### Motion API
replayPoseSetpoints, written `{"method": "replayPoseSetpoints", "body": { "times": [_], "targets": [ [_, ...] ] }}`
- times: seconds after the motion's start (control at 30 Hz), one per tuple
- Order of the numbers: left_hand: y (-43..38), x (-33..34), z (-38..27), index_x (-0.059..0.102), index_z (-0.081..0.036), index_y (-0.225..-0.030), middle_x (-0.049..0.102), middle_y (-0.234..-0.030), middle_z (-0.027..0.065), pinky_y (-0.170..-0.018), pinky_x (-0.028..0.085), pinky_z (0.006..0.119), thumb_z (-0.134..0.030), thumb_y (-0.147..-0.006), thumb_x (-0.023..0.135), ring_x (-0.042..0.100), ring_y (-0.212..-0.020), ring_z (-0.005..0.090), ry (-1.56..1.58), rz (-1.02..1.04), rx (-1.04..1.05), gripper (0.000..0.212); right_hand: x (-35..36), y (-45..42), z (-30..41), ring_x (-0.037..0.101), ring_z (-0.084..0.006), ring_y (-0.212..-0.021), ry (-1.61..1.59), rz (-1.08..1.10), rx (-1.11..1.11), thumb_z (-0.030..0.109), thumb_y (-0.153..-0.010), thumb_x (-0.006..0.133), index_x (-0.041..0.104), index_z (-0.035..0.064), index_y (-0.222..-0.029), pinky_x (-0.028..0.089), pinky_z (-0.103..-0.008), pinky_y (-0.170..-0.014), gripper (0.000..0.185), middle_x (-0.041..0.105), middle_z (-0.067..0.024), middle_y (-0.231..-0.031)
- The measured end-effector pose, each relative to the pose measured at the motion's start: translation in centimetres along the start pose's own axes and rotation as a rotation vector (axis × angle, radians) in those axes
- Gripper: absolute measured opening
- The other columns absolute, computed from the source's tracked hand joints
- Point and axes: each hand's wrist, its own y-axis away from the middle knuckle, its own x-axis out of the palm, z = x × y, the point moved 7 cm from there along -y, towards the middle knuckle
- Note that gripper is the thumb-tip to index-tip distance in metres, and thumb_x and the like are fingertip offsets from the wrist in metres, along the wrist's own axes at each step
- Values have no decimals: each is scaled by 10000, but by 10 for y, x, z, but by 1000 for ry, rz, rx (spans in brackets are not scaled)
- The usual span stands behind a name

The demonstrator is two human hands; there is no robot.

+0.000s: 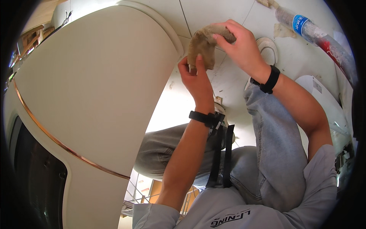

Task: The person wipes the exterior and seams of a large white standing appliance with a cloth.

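Both hands hold a folded piece of brown, fuzzy cloth or pad (202,47) up over the pale floor tiles. My left hand (197,77) grips its lower end, with the thumb on the near face. On its upper right end, my right hand (238,40) pinches it between thumb and fingers. The material bends over in an arch between the two hands. Just left of my left hand stands a large cream-coloured curved panel (108,65) with a copper-coloured trim strip (71,151). The cloth's far side is hidden.
Clear plastic bottles (307,28), one with a blue label, lie at the upper right near a beige scrap (284,31). A white curved object (317,91) is beside my right forearm. A wire rack (188,200) shows below the panel. My bent legs are beneath my arms.
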Motion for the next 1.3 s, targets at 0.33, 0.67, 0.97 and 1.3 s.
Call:
{"method": "replayPoseSetpoints", "body": {
  "times": [0.33, 0.67, 0.97, 1.3],
  "targets": [
    [22, 43, -30, 478, -2, -1467, 532, -1407, 122, -1032, 491, 372, -255, -1102, 421, 546, -1262, 216, -191, 286, 319, 448, 11, 7, -39, 606, -100, -1081, -626, 272, 493, 244, -1018, 637, 574, -9, -1268, 492, -265, -944, 361, 659, -40, -1178],
    [22, 29, -29, 485, -13, -1417, 577, -1366, 134, -978, 503, 353, -247, -1103, 398, 590, -1195, 223, 26, 190, 70, 401, 34, 10, -42, 652, -107, -981, -550, 463, 541, 162, -933, 732, 593, -3, -1230, 529, -281, -890, 367, 690, -41, -1101],
    [-42, -61, 49, 593, -76, -1261, 668, -1142, 57, -859, 498, 326, -246, -1056, 516, 640, -1012, 181, 96, 42, -493, 277, 92, -84, -28, 703, -235, -803, -208, 290, 378, 166, -951, 650, 629, 40, -1149, 566, -379, -712, 235, 709, -109, -935],
    [-67, -90, 66, 630, -111, -1192, 687, -1175, 28, -793, 492, 265, -234, -1028, 607, 636, -1016, 174, 118, 34, -574, 207, 135, -47, -28, 604, -396, -1022, 226, 43, -56, 42, -820, 687, 628, 57, -1166, 520, -436, -874, 351, 638, -137, -1088]
  ]
}}
